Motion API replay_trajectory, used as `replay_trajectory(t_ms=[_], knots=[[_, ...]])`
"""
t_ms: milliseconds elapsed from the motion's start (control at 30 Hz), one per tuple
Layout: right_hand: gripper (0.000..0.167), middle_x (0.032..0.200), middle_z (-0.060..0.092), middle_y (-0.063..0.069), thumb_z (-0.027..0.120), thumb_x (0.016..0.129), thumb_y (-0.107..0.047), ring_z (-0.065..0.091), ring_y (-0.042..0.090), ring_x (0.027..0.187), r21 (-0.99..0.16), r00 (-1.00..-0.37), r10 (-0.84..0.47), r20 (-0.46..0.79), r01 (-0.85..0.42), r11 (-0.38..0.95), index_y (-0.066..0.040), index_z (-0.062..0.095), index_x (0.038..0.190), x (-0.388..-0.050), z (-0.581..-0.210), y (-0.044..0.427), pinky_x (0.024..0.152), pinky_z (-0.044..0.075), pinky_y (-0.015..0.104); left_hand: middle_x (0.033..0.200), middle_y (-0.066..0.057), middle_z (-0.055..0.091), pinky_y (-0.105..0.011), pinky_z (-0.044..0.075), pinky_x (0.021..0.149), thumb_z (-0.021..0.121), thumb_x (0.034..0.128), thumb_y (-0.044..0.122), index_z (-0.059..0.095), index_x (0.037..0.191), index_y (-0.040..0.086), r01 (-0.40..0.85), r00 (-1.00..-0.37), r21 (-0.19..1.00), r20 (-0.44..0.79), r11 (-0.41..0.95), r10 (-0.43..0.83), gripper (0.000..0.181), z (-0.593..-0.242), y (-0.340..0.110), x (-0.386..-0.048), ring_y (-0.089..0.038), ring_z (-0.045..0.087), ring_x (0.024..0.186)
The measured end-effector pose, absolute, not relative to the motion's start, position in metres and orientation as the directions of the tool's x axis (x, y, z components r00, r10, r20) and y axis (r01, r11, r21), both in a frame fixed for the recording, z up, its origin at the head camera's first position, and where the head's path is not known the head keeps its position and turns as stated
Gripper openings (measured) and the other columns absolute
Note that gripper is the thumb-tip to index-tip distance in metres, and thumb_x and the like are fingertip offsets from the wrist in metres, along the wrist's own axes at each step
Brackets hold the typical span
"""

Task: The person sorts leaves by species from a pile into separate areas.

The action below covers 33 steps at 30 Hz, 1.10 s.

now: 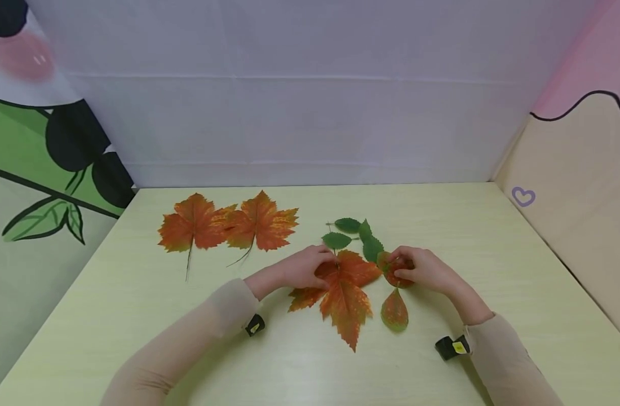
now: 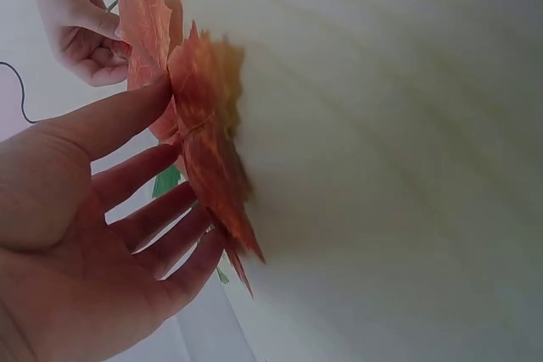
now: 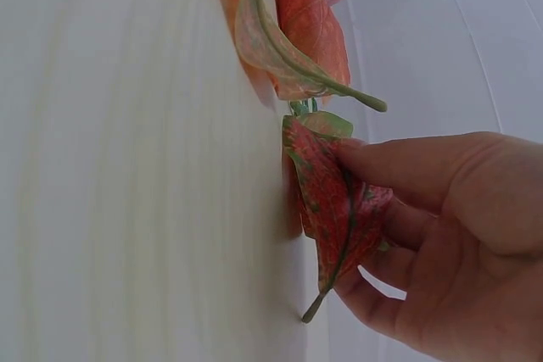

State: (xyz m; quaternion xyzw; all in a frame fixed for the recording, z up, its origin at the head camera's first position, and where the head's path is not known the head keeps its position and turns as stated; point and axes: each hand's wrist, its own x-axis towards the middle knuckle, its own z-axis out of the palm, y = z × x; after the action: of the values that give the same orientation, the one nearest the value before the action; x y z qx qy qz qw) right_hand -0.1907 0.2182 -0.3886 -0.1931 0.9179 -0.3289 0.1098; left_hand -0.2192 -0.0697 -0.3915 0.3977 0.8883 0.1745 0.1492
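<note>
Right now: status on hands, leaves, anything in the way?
Left hand touching large orange leaf. Right hand pinching red leaf. Green leaves close beyond; no obvious obstruction.

it looks like a small play corner: a creased lilac cloth (image 1: 310, 124) behind the pale table (image 1: 97, 304), a cartoon wall (image 1: 26, 144) left of it, a pink and cream wall (image 1: 584, 186) with a purple heart (image 1: 514, 197) right of it.

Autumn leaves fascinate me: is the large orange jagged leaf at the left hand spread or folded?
Spread; the orange jagged leaf fans its visible lobes apart.

No legible text; no readable numbers
</note>
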Motion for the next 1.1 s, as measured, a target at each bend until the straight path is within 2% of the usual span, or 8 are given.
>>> replay_trajectory(t_ms=[267,533,600,767,833,933,1100], knots=[[0.019,0.09,0.064,0.005,0.059,0.086,-0.005,0.057,0.016,0.081,-0.648,-0.906,-0.417,-0.076,-0.273,0.711,-0.007,0.059,0.105,-0.19,-0.39,0.218,0.067,0.046,0.029,0.128,-0.008,0.046,-0.036,0.034,0.1,0.069,0.0805,0.022,0.053,0.127,0.011,0.677,-0.614,0.423,-0.127,0.603,0.779,0.05,-0.396,-0.071,-0.213,-0.025,0.041,0.119],[0.02,0.09,0.065,0.005,0.057,0.086,-0.003,0.059,0.016,0.081,-0.676,-0.905,-0.415,-0.094,-0.248,0.694,-0.007,0.058,0.106,-0.189,-0.39,0.218,0.068,0.047,0.03,0.122,-0.005,0.051,-0.034,0.037,0.097,0.07,0.0788,0.018,0.057,0.122,0.011,0.72,-0.57,0.405,-0.12,0.564,0.813,0.045,-0.391,-0.074,-0.2,-0.022,0.045,0.114],[0.02,0.09,0.065,0.005,0.057,0.086,-0.002,0.059,0.016,0.081,-0.678,-0.905,-0.415,-0.093,-0.248,0.692,-0.007,0.058,0.106,-0.189,-0.389,0.218,0.068,0.047,0.03,0.12,-0.005,0.052,-0.035,0.038,0.096,0.071,0.0786,0.019,0.058,0.119,0.011,0.682,-0.609,0.434,-0.108,0.588,0.786,0.044,-0.387,-0.077,-0.197,-0.022,0.047,0.112],[0.021,0.09,0.065,0.005,0.057,0.086,-0.002,0.058,0.016,0.082,-0.668,-0.905,-0.417,-0.081,-0.262,0.697,-0.006,0.059,0.107,-0.188,-0.386,0.216,0.069,0.047,0.03,0.109,-0.007,0.054,-0.036,0.043,0.087,0.073,0.0764,0.026,0.056,0.116,0.007,0.49,-0.8,0.474,-0.087,0.732,0.593,0.048,-0.382,-0.086,-0.193,-0.021,0.052,0.098],[0.02,0.09,0.065,0.006,0.057,0.086,-0.003,0.059,0.016,0.082,-0.662,-0.907,-0.414,-0.071,-0.268,0.7,-0.006,0.059,0.106,-0.188,-0.386,0.216,0.069,0.047,0.029,0.106,-0.008,0.054,-0.035,0.044,0.084,0.074,0.0749,0.031,0.055,0.117,0.005,0.419,-0.848,0.456,-0.112,0.785,0.518,0.053,-0.382,-0.088,-0.193,-0.021,0.053,0.094],[0.019,0.092,0.065,0.006,0.058,0.086,-0.003,0.058,0.017,0.083,-0.645,-0.912,-0.408,-0.047,-0.284,0.709,-0.006,0.06,0.104,-0.188,-0.385,0.217,0.069,0.046,0.029,0.105,-0.011,0.052,-0.036,0.045,0.081,0.075,0.0722,0.037,0.053,0.117,0.002,0.352,-0.874,0.427,-0.17,0.833,0.456,0.061,-0.383,-0.091,-0.193,-0.022,0.052,0.09],[0.018,0.094,0.065,0.008,0.058,0.086,-0.004,0.058,0.019,0.087,-0.632,-0.913,-0.407,-0.016,-0.306,0.712,-0.003,0.062,0.104,-0.189,-0.383,0.218,0.071,0.046,0.03,0.101,-0.01,0.048,-0.035,0.044,0.076,0.078,0.0682,0.038,0.053,0.113,0.001,0.352,-0.876,0.393,-0.183,0.849,0.447,0.063,-0.388,-0.092,-0.192,-0.021,0.048,0.086]])
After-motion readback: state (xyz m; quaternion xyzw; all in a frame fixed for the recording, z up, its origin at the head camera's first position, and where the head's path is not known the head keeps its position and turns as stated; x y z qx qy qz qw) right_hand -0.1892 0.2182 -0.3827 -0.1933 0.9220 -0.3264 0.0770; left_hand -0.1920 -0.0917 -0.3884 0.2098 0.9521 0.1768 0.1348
